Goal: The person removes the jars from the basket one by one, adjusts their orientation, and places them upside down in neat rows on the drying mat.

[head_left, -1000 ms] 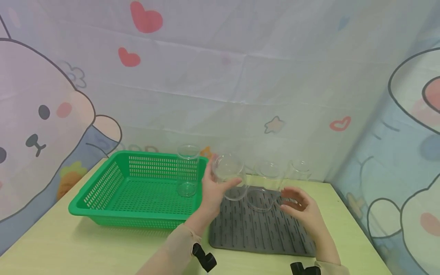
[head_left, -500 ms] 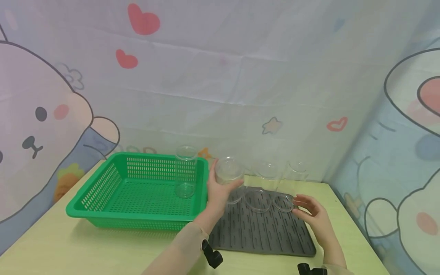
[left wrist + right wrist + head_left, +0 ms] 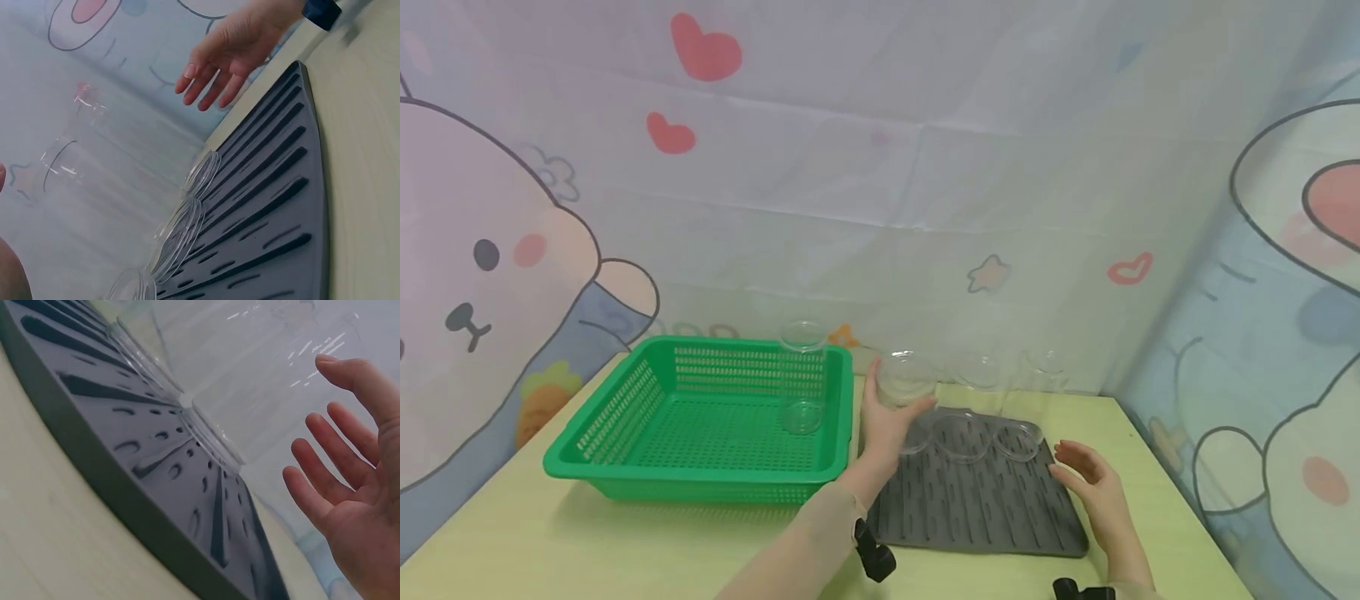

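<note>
Two clear cups point(image 3: 976, 404) stand on a gray mat point(image 3: 977, 508) beside a third cup point(image 3: 907, 382), gripped by the left hand point(image 3: 883, 427), seemingly mid-placement; the right hand point(image 3: 1097, 485) is spread. Gentle release looks called for next.

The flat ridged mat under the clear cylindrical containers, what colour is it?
Dark grey; the flat ridged mat shows best in the head view.

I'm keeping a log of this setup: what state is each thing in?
Green basket: right way up, uncovered
Basket cup: standing inside
Gray mat: lying flat
Left cup: gripped
Middle cup: standing on mat
Right cup: standing on mat
Left hand: gripping left cup
Right hand: holding nothing
</note>
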A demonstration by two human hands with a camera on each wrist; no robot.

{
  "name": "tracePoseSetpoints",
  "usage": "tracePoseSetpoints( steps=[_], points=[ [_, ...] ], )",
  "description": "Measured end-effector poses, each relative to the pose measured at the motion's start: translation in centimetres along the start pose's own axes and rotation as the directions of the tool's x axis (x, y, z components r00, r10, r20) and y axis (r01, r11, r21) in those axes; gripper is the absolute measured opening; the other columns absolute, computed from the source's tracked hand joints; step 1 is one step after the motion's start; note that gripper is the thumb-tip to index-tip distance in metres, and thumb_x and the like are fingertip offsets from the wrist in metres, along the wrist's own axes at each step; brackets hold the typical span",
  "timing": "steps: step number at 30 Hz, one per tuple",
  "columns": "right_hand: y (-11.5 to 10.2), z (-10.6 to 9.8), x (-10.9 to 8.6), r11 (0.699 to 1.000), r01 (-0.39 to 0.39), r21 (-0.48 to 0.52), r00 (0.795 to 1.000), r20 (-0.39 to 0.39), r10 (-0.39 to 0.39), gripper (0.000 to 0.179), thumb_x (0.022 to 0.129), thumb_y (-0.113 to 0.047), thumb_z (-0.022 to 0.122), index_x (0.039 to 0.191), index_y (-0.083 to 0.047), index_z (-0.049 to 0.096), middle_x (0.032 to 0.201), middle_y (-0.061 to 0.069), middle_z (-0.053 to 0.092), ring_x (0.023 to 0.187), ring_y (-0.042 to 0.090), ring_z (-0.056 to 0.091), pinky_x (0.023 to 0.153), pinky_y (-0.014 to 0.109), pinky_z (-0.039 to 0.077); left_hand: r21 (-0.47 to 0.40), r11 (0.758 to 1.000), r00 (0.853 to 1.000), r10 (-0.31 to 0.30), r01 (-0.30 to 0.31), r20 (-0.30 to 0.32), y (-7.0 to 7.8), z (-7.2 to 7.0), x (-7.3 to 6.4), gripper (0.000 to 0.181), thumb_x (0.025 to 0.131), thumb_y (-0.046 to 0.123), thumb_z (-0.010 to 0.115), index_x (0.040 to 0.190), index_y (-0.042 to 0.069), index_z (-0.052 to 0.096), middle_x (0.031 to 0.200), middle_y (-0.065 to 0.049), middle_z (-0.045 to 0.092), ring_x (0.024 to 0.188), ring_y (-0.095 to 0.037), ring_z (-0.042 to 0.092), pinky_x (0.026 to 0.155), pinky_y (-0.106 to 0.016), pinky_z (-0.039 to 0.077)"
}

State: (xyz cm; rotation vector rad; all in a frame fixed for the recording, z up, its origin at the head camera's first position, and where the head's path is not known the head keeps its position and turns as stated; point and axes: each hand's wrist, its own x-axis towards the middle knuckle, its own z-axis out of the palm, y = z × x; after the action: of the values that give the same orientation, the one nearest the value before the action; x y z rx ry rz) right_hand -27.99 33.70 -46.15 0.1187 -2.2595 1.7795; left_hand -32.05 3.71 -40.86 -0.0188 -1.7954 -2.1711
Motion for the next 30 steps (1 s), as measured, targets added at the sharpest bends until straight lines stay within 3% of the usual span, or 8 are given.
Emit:
tracePoseSetpoints(
  steps=[5,13,21,30],
  points=[
    [0.8,-0.1,-0.1,0.999,-0.042,0.011,0.998,-0.039,0.042,0.053,0.092,-0.010,0.067,0.135,0.010,0.043,0.105,-0.030,0.060,0.102,-0.011,0.055,0.084,0.005,0.044,0.027,0.999,1.000,0.020,-0.020,-0.018,-0.5,0.7,0.2,0.101,0.070,0.019,0.089,0.152,0.029,0.032,0.160,-0.005,0.027,0.148,-0.034,0.023,0.115,-0.059,0.027],
    [1.3,-0.4,-0.2,0.984,-0.168,-0.065,0.985,-0.054,0.165,0.058,0.094,-0.013,0.066,0.143,0.004,0.039,0.099,-0.037,0.051,0.100,-0.017,0.047,0.084,0.002,0.041,0.053,0.998,0.999,0.034,-0.033,-0.028,-1.2,0.7,0.4,0.100,0.070,0.019,0.090,0.152,0.026,0.033,0.159,-0.006,0.030,0.146,-0.035,0.026,0.114,-0.059,0.029],
    [1.3,-0.5,-0.3,0.977,-0.199,-0.078,0.978,-0.079,0.193,0.058,0.092,-0.012,0.067,0.141,0.006,0.041,0.096,-0.037,0.052,0.099,-0.016,0.047,0.085,0.002,0.038,0.028,1.000,1.000,-0.013,0.014,-0.024,-1.0,1.4,0.5,0.102,0.072,0.017,0.088,0.155,0.025,0.027,0.161,-0.008,0.023,0.148,-0.037,0.020,0.115,-0.059,0.028],
    [1.4,-0.4,-0.2,0.966,-0.228,-0.121,0.973,-0.057,0.222,0.061,0.092,-0.016,0.068,0.142,0.006,0.039,0.100,-0.034,0.051,0.098,-0.019,0.044,0.085,0.001,0.036,0.090,0.992,0.995,-0.081,0.086,-0.060,-0.4,1.8,1.2,0.102,0.072,0.018,0.087,0.154,0.023,0.028,0.160,-0.013,0.025,0.145,-0.041,0.026,0.114,-0.060,0.029]
  ],
)
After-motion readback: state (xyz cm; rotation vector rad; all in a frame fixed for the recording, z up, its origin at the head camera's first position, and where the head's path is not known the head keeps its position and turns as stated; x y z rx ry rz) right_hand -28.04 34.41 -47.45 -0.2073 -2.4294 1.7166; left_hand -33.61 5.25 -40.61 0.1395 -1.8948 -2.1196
